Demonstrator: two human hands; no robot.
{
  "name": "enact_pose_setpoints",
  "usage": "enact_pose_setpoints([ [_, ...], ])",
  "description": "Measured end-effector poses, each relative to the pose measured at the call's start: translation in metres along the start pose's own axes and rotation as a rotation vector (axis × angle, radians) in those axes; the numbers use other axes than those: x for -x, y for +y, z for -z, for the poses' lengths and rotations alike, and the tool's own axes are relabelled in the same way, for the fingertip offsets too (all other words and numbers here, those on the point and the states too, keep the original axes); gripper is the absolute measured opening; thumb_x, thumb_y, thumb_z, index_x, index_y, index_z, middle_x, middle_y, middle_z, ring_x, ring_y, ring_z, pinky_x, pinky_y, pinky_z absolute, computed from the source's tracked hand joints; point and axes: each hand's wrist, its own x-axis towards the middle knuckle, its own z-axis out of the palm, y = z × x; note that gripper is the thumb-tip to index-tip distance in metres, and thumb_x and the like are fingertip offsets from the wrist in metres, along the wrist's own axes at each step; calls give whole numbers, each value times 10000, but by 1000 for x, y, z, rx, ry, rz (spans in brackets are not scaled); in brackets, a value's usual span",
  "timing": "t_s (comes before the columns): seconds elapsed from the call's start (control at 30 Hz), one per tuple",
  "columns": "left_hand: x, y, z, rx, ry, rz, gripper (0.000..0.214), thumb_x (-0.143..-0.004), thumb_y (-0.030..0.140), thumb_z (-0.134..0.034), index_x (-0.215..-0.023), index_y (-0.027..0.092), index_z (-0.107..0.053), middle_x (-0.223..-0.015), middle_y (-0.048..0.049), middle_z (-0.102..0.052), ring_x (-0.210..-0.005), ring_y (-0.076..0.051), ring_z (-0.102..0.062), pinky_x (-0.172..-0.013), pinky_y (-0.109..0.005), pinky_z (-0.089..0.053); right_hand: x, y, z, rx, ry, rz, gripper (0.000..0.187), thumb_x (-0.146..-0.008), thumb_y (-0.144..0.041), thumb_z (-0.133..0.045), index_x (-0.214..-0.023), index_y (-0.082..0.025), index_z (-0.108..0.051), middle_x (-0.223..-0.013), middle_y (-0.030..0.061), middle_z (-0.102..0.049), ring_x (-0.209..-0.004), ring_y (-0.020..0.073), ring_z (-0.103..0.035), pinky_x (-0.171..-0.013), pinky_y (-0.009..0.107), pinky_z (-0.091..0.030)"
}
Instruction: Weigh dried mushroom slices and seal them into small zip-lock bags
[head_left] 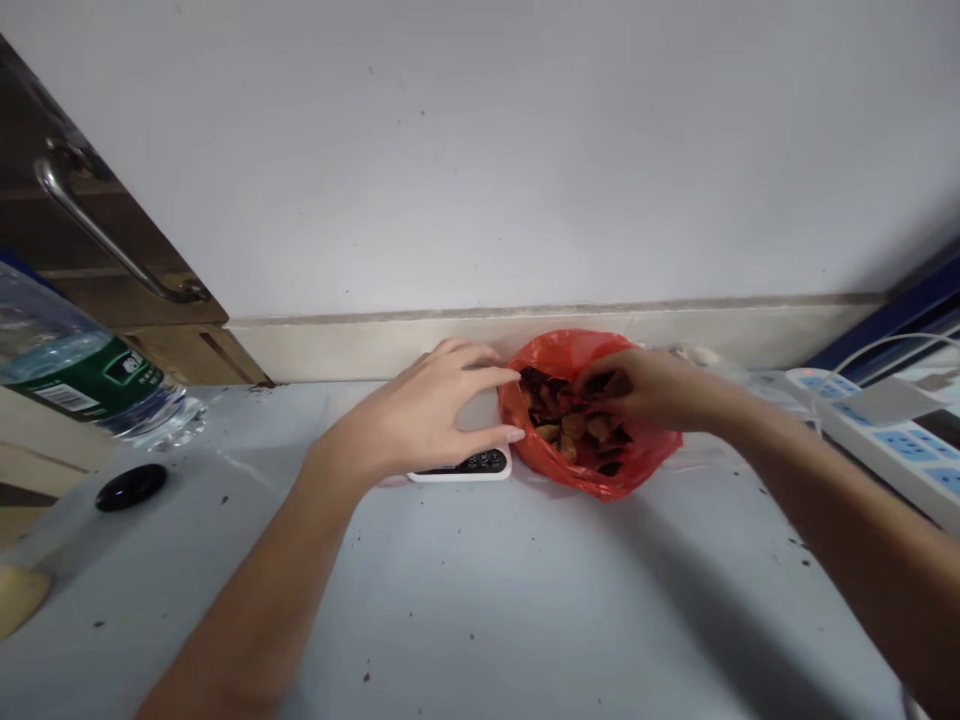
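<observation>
A red plastic bag (592,480) stands with its mouth open near the wall, brown and dark dried-looking pieces (568,430) inside. My right hand (637,385) reaches into it from the right, fingers curled among the pieces; what lies between the fingertips is hidden. Over a small white digital scale (457,476) hovers my left hand (431,405), thumb and fingers apart. Its fingertips are by the bag's left rim; whether they touch it I cannot tell. Most of the scale is covered by this hand, leaving its front edge with black button panel visible.
At the left are a water bottle (97,370) with a green label, a black oval device (131,487) and a cabinet door handle (120,235). On the right lies a white power strip (892,430) with cables. The white wall (480,170) bounds the back of the grey table (465,620).
</observation>
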Motion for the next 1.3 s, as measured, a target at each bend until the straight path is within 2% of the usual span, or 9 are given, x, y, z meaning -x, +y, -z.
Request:
enact_pose_setpoints([
  [0.1,3,-7,9,2,-16,23,537,-965,601,-588,-1423,324,-637,-1544,-27,-557,-1455,-275,-450,-1201,-398,-383,7,6,15,-127,-45,-31,266,-822,-99,-628,-966,-219,-815,-1013,55,-817,-913,239,-737,-780,303,-564],
  [0.33,10,-16,26,-41,-88,101,593,-948,613,-569,-1468,332,-603,-1508,0,-618,-1378,-293,-551,-1152,-373,-417,16,13,31,-405,-172,266,231,-774,-369,-648,-869,-233,-809,-892,54,-810,-797,227,-701,-710,325,-565],
  [0.53,16,-29,29,-79,-108,223,675,-918,647,-547,-1503,311,-563,-1534,-18,-600,-1394,-287,-548,-1135,-358,-437,12,-15,25,-542,-284,321,245,-761,-440,-721,-889,-240,-778,-810,29,-760,-708,192,-674,-636,309,-547],
  [0.67,19,-38,36,-125,-140,329,729,-903,657,-518,-1540,302,-523,-1577,-29,-562,-1427,-295,-526,-1160,-370,-417,-5,-42,14,-620,-293,440,217,-788,-385,-731,-941,-233,-761,-989,33,-785,-820,199,-722,-723,314,-569],
  [0.73,22,-43,39,-154,-188,431,759,-901,639,-504,-1567,276,-490,-1606,-53,-529,-1444,-307,-512,-1170,-382,-407,-16,-60,7,-568,-203,453,160,-822,-256,-693,-965,-225,-756,-1040,37,-791,-886,197,-731,-770,295,-560],
  [0.8,23,-50,40,-163,-255,525,787,-899,631,-495,-1593,262,-450,-1633,-73,-493,-1455,-317,-504,-1171,-395,-407,-27,-80,0,-393,-128,388,234,-817,-105,-637,-977,-226,-758,-937,26,-795,-810,175,-719,-704,257,-523],
  [0.97,26,-67,36,-123,-361,597,836,-881,644,-517,-1621,277,-390,-1639,-98,-480,-1436,-321,-521,-1164,-428,-410,-43,-117,-21,-27,-188,254,360,-768,40,-549,-932,-203,-758,-667,27,-731,-585,161,-643,-545,252,-400],
  [1.13,23,-68,33,-99,-361,594,816,-893,643,-510,-1623,302,-379,-1635,-104,-485,-1424,-322,-531,-1145,-434,-424,-44,-121,-28,25,-172,299,297,-821,14,-536,-811,-199,-743,-686,69,-729,-679,214,-691,-597,288,-383],
  [1.3,21,-64,34,-83,-362,591,810,-900,625,-521,-1627,302,-370,-1629,-102,-494,-1412,-314,-541,-1146,-437,-423,-34,-118,-18,-55,-217,285,312,-880,-15,-493,-815,-210,-729,-691,27,-739,-571,166,-657,-563,273,-378],
])
